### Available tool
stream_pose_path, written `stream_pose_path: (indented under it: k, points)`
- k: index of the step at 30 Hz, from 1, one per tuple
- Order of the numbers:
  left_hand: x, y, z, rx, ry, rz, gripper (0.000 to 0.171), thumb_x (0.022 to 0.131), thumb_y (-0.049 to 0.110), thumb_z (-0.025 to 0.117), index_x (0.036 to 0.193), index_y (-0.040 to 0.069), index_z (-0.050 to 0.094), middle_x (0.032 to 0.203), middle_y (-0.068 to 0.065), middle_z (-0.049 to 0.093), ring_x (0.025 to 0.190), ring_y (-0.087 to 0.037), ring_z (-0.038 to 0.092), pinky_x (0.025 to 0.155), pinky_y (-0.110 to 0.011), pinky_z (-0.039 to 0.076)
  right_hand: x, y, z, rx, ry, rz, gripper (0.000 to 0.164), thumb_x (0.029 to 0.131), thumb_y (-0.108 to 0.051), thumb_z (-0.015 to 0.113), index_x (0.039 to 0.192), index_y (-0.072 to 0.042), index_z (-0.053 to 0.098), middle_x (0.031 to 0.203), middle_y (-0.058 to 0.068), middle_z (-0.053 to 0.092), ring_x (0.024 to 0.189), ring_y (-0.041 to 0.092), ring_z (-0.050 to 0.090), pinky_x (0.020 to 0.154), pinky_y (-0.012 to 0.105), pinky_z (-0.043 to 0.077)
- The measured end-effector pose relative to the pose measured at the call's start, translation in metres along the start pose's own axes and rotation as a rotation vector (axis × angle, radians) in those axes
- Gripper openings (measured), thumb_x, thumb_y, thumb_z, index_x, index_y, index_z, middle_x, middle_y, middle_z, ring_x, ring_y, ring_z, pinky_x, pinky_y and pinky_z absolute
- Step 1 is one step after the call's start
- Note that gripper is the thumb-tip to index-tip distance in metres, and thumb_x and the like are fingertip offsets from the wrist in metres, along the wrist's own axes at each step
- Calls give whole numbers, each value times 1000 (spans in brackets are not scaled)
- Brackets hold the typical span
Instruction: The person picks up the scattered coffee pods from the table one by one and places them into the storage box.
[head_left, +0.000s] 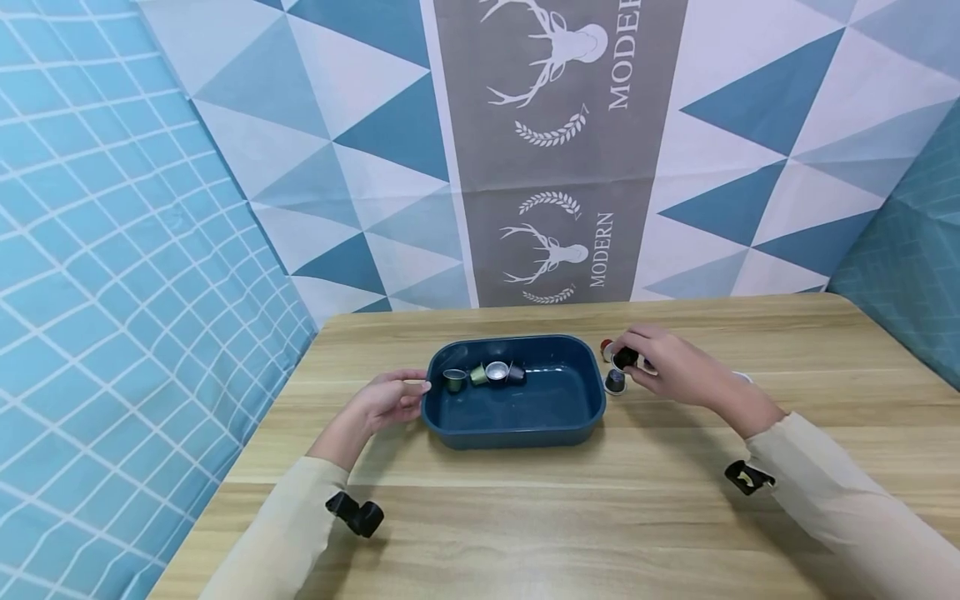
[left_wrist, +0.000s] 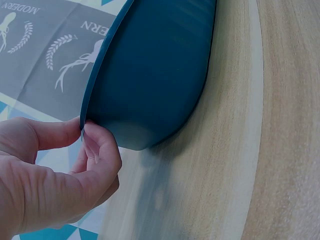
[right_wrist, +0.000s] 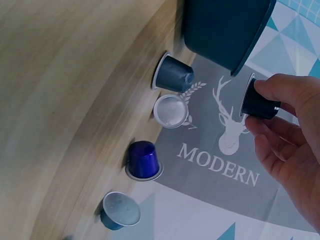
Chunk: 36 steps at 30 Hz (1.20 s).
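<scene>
My left hand (head_left: 392, 398) pinches the rim of a dark blue plastic tub (head_left: 517, 440) at its left end, thumb and fingers on either side of the edge in the left wrist view. Inside the tub's left half lie a green coffee capsule (head_left: 454, 382), a light green capsule (head_left: 478, 376), a silver-lidded capsule (head_left: 497, 372) and a dark capsule (head_left: 517, 374). Just beyond the tub's right end, my right hand (head_left: 667, 367) holds a black coffee capsule (right_wrist: 261, 100) between thumb and fingers, raised above the tabletop.
Near the right hand, a dark teal capsule (right_wrist: 174, 74), a silver-lidded capsule (right_wrist: 171, 111), a blue-purple capsule (right_wrist: 143, 160) and a pale-lidded capsule (right_wrist: 121, 209) stand or lie on the wooden table (head_left: 525, 517). A patterned cloth (head_left: 375, 167) hangs behind the table.
</scene>
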<state>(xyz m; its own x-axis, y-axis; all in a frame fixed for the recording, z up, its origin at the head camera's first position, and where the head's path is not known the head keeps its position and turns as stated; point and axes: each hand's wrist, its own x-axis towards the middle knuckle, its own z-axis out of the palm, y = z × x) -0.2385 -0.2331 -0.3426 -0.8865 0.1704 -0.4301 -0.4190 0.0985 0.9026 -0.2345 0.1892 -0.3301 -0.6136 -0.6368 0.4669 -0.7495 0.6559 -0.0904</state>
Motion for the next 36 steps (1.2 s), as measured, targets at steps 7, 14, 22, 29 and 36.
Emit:
stream_pose_path:
  k: [7, 14, 22, 29, 36]
  points:
    - [0, -1, -1, -4, -2, 1, 43, 98, 6, 50, 139, 0, 37, 66, 6, 50, 59, -5, 44, 63, -20, 44, 7, -4, 0, 17, 4, -26, 24, 79, -1, 75, 101, -5, 66, 100, 5, 65, 79, 13, 58, 62, 23, 48]
    - [-3, 2, -1, 3, 15, -6, 42, 98, 6, 50, 138, 0, 37, 70, 6, 54, 62, -5, 50, 64, -20, 45, 20, -8, 1, -3, 26, -72, 27, 77, 1, 76, 100, -4, 65, 93, 6, 63, 82, 15, 60, 70, 31, 53]
    - [-2, 2, 1, -3, 9, -11, 45, 98, 6, 51, 140, 0, 37, 73, 5, 59, 65, -4, 54, 64, -19, 47, 30, -9, -1, -13, 17, -88, 26, 77, 0, 76, 101, -3, 65, 95, 7, 64, 82, 15, 63, 69, 30, 55]
    - [-4, 2, 3, 26, 8, 5, 41, 98, 6, 50, 137, -1, 38, 65, 6, 45, 58, -6, 39, 62, -19, 42, 34, -13, -3, -30, 14, -126, 26, 77, -2, 77, 100, -4, 64, 93, 6, 62, 81, 15, 62, 68, 29, 54]
    - [-3, 1, 4, 26, 23, 4, 42, 98, 7, 51, 138, 0, 39, 71, 6, 54, 63, -5, 49, 63, -19, 45, 41, -15, -2, -34, 7, -165, 27, 76, -4, 78, 99, -5, 65, 91, 6, 61, 79, 15, 60, 68, 28, 53]
